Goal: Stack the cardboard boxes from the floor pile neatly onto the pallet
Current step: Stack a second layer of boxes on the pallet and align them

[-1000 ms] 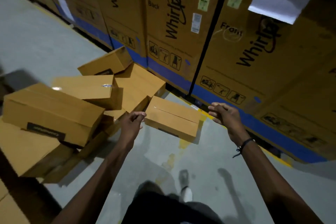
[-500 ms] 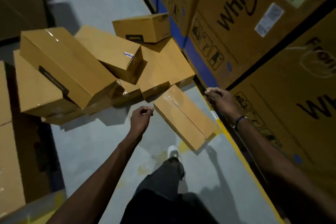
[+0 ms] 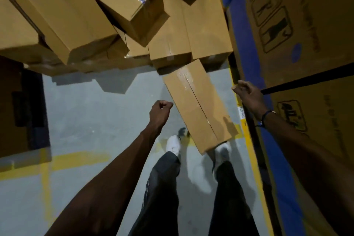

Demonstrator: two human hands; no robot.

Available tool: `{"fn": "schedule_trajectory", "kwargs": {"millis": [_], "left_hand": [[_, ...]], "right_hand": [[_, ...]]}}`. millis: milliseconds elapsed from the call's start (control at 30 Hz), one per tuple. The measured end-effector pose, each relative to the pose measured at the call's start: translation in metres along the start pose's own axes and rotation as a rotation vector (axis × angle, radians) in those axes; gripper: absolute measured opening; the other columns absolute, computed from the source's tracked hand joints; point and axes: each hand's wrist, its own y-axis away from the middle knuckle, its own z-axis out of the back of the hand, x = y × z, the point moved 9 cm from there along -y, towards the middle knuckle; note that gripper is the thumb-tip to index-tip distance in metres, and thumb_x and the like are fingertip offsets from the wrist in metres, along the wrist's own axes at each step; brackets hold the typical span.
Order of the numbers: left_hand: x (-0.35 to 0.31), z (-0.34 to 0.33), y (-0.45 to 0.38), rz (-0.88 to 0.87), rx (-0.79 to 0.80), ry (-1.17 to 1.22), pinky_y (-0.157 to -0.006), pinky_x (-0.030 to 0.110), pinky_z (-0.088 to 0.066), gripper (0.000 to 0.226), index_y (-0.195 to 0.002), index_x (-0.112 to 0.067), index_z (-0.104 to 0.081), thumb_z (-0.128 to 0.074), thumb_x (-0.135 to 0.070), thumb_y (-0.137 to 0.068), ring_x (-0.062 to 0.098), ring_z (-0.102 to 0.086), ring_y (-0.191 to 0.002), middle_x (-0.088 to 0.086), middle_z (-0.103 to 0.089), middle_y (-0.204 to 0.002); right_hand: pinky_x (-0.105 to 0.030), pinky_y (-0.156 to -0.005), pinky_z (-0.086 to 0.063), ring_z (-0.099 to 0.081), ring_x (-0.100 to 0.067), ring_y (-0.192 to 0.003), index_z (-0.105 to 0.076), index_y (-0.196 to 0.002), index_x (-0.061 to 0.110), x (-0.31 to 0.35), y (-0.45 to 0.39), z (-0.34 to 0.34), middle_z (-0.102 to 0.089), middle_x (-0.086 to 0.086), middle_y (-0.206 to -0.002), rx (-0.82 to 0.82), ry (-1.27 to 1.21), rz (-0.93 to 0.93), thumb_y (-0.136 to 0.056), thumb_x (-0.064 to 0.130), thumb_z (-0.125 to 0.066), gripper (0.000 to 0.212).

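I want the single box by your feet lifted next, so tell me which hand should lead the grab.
Probably the left hand: its fist hangs right beside the long edge of the box, nearly touching. The right hand is curled too, but sits farther off, over by the big cartons. Neither holds anything.

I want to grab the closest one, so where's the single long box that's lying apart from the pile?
In the head view the long box lies on the floor right of centre, between both hands, its far end against the pile, its near end by the feet.

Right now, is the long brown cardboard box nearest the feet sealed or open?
Sealed: the long brown cardboard box has flaps meeting flat along its centre seam, with shiny clear tape over it.
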Motion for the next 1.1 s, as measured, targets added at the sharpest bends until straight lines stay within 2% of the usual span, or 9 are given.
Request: {"fn": "schedule_trajectory", "kwargs": {"millis": [167, 233, 400, 533, 667, 733, 833, 933, 1100], "left_hand": [[0.086, -0.068, -0.087, 0.128, -0.061, 0.099, -0.104, 0.051, -0.051, 0.043, -0.120, -0.021, -0.058, -0.069, -0.050, -0.091, 0.017, -0.059, -0.113, -0.004, -0.062, -0.122], [0.120, -0.097, -0.119, 0.160, -0.076, 0.124, -0.106, 0.051, -0.049, 0.051, -0.128, -0.022, -0.054, -0.068, -0.052, -0.091, 0.019, -0.057, -0.116, -0.003, -0.058, -0.127], [0.203, -0.164, -0.193, 0.232, -0.073, 0.234, -0.110, 0.056, -0.046, 0.082, -0.150, -0.026, -0.032, -0.069, -0.063, -0.087, 0.026, -0.051, -0.125, 0.009, -0.048, -0.150], [0.248, -0.205, -0.234, 0.229, -0.045, 0.287, -0.111, 0.057, -0.044, 0.108, -0.156, -0.037, -0.020, -0.069, -0.080, -0.070, 0.030, -0.051, -0.134, 0.007, -0.046, -0.155], [0.256, -0.218, -0.253, 0.118, -0.094, 0.285, -0.110, 0.051, -0.047, 0.099, -0.156, -0.027, -0.025, -0.073, -0.070, -0.080, 0.023, -0.057, -0.127, -0.002, -0.054, -0.146], [0.258, -0.219, -0.255, 0.099, -0.097, 0.284, -0.109, 0.050, -0.049, 0.097, -0.155, -0.030, -0.029, -0.072, -0.073, -0.079, 0.021, -0.058, -0.126, -0.005, -0.056, -0.145], [0.259, -0.214, -0.254, 0.085, -0.099, 0.283, -0.106, 0.053, -0.051, 0.096, -0.152, -0.040, -0.037, -0.072, -0.082, -0.073, 0.018, -0.062, -0.124, -0.012, -0.060, -0.141], [0.248, -0.201, -0.236, 0.080, -0.123, 0.300, -0.105, 0.052, -0.052, 0.095, -0.149, -0.044, -0.040, -0.071, -0.085, -0.070, 0.016, -0.063, -0.122, -0.014, -0.061, -0.139], [0.207, -0.154, -0.167, 0.055, -0.178, 0.365, -0.109, 0.051, -0.049, 0.096, -0.151, -0.039, -0.040, -0.071, -0.082, -0.071, 0.016, -0.061, -0.124, -0.012, -0.060, -0.140]], "right_hand": [[-0.037, -0.103, -0.045, -0.048, -0.023, -0.139, -0.053, -0.145, 0.022, -0.100, -0.098, -0.038, -0.051, -0.005, -0.151, 0.074, 0.069, -0.019, -0.096, 0.037, -0.071, 0.055], [-0.036, -0.108, -0.042, -0.044, -0.020, -0.142, -0.048, -0.149, 0.024, -0.138, -0.134, -0.055, -0.047, -0.002, -0.155, 0.125, 0.096, -0.005, -0.095, 0.039, -0.073, 0.061], [-0.047, -0.115, -0.042, -0.042, -0.022, -0.144, -0.039, -0.154, 0.034, -0.232, -0.210, -0.103, -0.039, 0.003, -0.161, 0.229, 0.160, -0.022, -0.089, 0.051, -0.075, 0.077], [-0.053, -0.117, -0.039, -0.040, -0.026, -0.145, -0.033, -0.157, 0.038, -0.286, -0.249, -0.140, -0.035, 0.004, -0.164, 0.297, 0.184, -0.050, -0.087, 0.057, -0.075, 0.084], [-0.050, -0.120, -0.034, -0.035, -0.024, -0.148, -0.026, -0.160, 0.035, -0.303, -0.266, -0.164, -0.035, 0.007, -0.162, 0.332, 0.194, -0.068, -0.085, 0.065, -0.069, 0.091], [-0.049, -0.118, -0.037, -0.045, -0.020, -0.141, -0.036, -0.154, 0.038, -0.303, -0.268, -0.167, -0.048, 0.015, -0.150, 0.357, 0.171, -0.053, -0.087, 0.062, -0.068, 0.079], [-0.051, -0.113, -0.044, -0.056, -0.014, -0.128, -0.046, -0.146, 0.045, -0.297, -0.265, -0.164, -0.060, 0.018, -0.138, 0.378, 0.160, -0.016, -0.080, 0.069, -0.068, 0.073], [-0.051, -0.108, -0.049, -0.061, -0.012, -0.121, -0.050, -0.139, 0.049, -0.274, -0.248, -0.160, -0.065, 0.019, -0.130, 0.395, 0.152, 0.019, -0.083, 0.067, -0.067, 0.061], [-0.051, -0.104, -0.052, -0.063, -0.012, -0.117, -0.051, -0.138, 0.051, -0.205, -0.196, -0.146, -0.066, 0.020, -0.126, 0.400, 0.168, 0.082, -0.083, 0.070, -0.068, 0.061]]}}
